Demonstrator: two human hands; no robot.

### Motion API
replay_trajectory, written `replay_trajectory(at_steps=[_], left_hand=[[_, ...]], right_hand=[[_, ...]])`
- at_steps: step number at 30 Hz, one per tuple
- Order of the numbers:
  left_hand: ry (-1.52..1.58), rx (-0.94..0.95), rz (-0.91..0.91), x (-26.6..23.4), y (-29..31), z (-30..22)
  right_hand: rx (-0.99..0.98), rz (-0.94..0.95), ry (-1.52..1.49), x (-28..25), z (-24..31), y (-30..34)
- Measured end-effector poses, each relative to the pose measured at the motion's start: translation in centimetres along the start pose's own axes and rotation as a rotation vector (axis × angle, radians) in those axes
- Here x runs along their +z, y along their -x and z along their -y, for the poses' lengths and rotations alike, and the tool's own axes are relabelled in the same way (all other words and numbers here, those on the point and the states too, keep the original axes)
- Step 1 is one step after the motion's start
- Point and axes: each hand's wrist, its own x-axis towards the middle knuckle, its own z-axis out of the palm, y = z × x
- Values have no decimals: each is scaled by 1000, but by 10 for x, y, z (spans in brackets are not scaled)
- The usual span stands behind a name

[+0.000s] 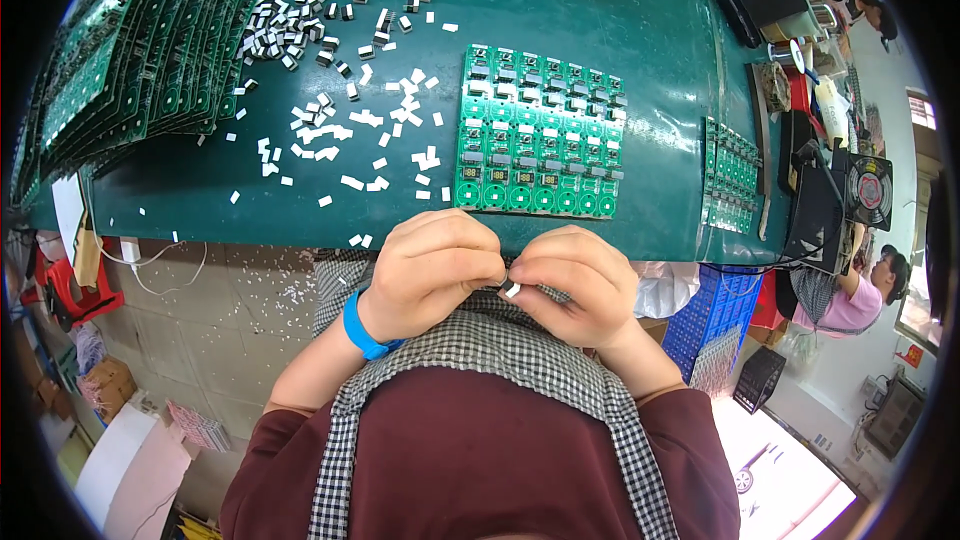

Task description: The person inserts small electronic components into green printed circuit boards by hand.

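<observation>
My left hand [438,268], with a blue band on its wrist, and my right hand [580,285] meet at the table's near edge, in front of my checked apron. Both are closed in a pinch around a small digit display [513,290], a dark block with a white face; the fingers partly cover it. Just beyond lies a green circuit board panel [540,130] made of repeated units. Several dark digit displays [498,176] sit in its near row, from the left; the right-hand units of that row show bare green.
Loose displays [285,30] lie heaped at far left, with white slips [325,130] scattered nearer. Circuit boards [140,50] stand stacked on the left; smaller panels [732,175] lie right. A fan [868,190] and solder spool [785,55] stand beyond. Another person [850,300] sits at right.
</observation>
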Motion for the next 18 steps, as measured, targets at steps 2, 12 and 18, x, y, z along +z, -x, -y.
replay_trajectory(at_steps=[2, 12, 18], left_hand=[[20, 3, -3, 1, 2, 0], [-83, 3, 20, 1, -1, -6], [-223, 70, -19, 4, -2, -6]], right_hand=[[1, 41, 3, -4, 2, -5], [35, -8, 139, -9, 7, 5], [62, -50, 137, -5, 6, 10]])
